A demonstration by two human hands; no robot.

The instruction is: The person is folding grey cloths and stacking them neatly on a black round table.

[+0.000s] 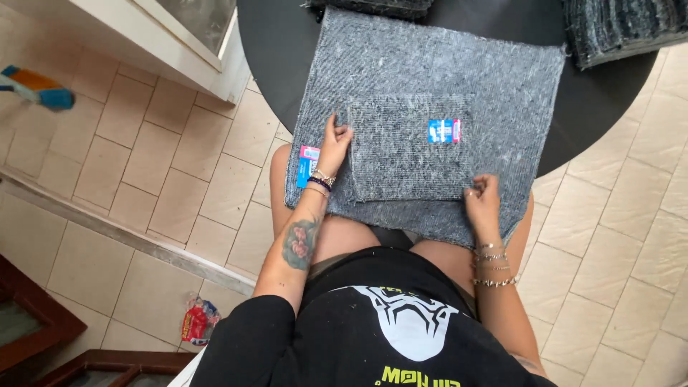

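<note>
A black shirt [373,337] with a white print is seen nearest the lens, above bare knees. The left hand [334,147] is pinched shut on the upper left corner of a small folded grey cloth [408,147]; the right hand [484,203] is closed on its lower right corner. This cloth, marked by a blue label [443,131], lies on a larger grey cloth [444,68], which is spread over the edge of a round black table [276,43] and onto the lap. Stacked grey cloths [623,25] are noted at the table's far right.
</note>
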